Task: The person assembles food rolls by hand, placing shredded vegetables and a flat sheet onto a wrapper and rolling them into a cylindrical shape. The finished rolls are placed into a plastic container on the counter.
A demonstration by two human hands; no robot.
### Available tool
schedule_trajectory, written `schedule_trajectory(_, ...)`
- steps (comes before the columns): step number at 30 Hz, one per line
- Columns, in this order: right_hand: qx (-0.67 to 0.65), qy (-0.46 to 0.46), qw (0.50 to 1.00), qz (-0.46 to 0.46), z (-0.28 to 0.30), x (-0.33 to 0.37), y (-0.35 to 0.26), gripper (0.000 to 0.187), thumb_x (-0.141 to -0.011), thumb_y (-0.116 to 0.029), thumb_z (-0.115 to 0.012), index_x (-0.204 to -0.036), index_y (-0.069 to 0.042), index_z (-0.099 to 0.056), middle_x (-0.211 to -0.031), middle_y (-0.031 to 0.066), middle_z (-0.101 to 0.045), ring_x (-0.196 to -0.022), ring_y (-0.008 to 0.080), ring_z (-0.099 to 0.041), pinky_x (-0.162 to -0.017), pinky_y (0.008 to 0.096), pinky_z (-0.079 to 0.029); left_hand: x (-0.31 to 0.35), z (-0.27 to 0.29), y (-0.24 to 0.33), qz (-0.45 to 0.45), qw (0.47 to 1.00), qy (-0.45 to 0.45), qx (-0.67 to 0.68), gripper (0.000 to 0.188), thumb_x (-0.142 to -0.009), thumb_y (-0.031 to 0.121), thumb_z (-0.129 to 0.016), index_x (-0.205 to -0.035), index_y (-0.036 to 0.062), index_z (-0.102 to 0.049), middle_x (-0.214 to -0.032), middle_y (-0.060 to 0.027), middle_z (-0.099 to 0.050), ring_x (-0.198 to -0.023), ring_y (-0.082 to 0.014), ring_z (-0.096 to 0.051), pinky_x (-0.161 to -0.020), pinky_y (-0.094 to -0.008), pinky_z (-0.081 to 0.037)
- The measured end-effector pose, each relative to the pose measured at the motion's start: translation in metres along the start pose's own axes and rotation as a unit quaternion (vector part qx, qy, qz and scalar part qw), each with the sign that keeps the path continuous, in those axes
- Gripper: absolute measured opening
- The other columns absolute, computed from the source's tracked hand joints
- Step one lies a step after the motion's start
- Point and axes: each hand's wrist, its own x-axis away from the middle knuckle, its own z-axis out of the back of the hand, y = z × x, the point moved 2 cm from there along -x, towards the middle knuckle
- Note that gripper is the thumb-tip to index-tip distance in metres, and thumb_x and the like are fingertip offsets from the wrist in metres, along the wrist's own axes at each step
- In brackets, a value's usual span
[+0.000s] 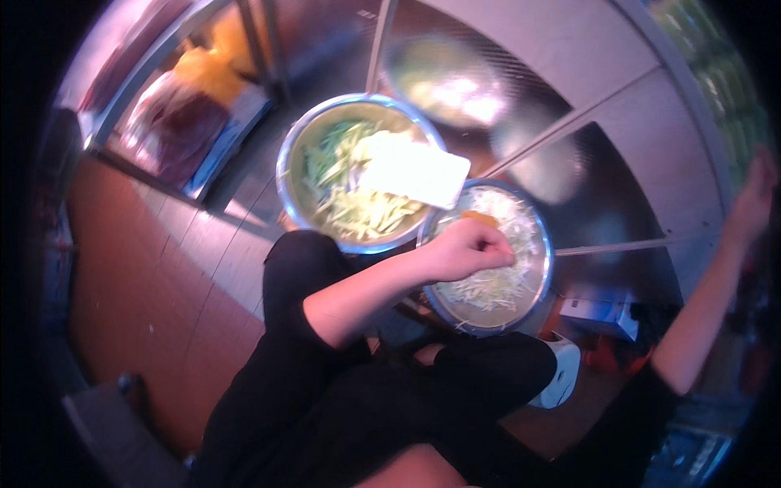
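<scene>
Pale shreds (486, 298) lie in a metal bowl (547, 254) right of centre in the frame, spread nearly to its wall. Another metal bowl (291, 183), in the upper centre, contains green and yellowish strips (376, 213); a glaring white flat piece (419, 172) spans its right side, past the rim. Above the pale shreds is the left hand (465, 250), its grip curled inward; I cannot tell whether it grasps anything. An orange bit (482, 219) shows beside its knuckles. The right hand (761, 191), blurred at the far right edge, is well apart from both bowls; its grip is unclear.
</scene>
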Motion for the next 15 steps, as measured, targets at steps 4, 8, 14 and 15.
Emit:
schedule_trajectory(4, -0.3, -0.309, 0.899, 0.08, -0.093, 0.133, -0.268, 0.037, -0.079, 0.003, -0.064, -0.115, -0.006, -0.063, -0.113, 0.0108, -0.063, -0.11, 0.0273, -0.058, -0.097, 0.0357, -0.045, 0.025, 0.005, 0.025, 0.049, 0.986, -0.137, -0.08, 0.018, -0.088, 0.018, -0.068, -0.088, 0.0006, -0.07, -0.073, -0.0031, -0.066, -0.067, -0.0083, -0.057, -0.063, -0.0262, -0.046)
schedule_trajectory(8, -0.245, -0.384, 0.856, 0.244, -0.18, 0.212, -0.339, 0.03, -0.072, -0.004, -0.063, -0.101, -0.007, -0.066, -0.106, 0.0088, -0.064, -0.111, 0.0269, -0.055, -0.093, 0.0352, -0.047, 0.033, 0.001, 0.036, 0.023, 0.968, -0.219, -0.12, 0.022, -0.087, 0.023, -0.068, -0.086, 0.0013, -0.069, -0.069, -0.0043, -0.064, -0.063, -0.0098, -0.057, -0.061, -0.0277, -0.045)
schedule_trajectory(14, -0.213, -0.518, 0.731, 0.389, -0.239, 0.23, -0.331, 0.006, -0.074, -0.011, -0.059, -0.074, -0.013, -0.065, -0.085, 0.0053, -0.063, -0.089, 0.0225, -0.061, -0.075, 0.0345, -0.051, 0.029, 0.011, 0.03, 0.043, 0.982, -0.165, -0.083, 0.023, -0.088, 0.024, -0.068, -0.086, 0.001, -0.069, -0.065, -0.0016, -0.059, -0.062, -0.0088, -0.053, -0.061, -0.0272, -0.045)
schedule_trajectory(15, -0.267, -0.493, 0.725, 0.4, -0.239, 0.226, -0.329, 0.007, -0.074, -0.01, -0.058, -0.073, -0.012, -0.065, -0.084, 0.0059, -0.063, -0.086, 0.0229, -0.061, -0.073, 0.035, -0.051, 0.029, 0.014, 0.031, 0.036, 0.985, -0.155, -0.07, 0.023, -0.088, 0.024, -0.068, -0.087, 0.0011, -0.07, -0.065, -0.0009, -0.059, -0.062, -0.0081, -0.053, -0.062, -0.0268, -0.045)
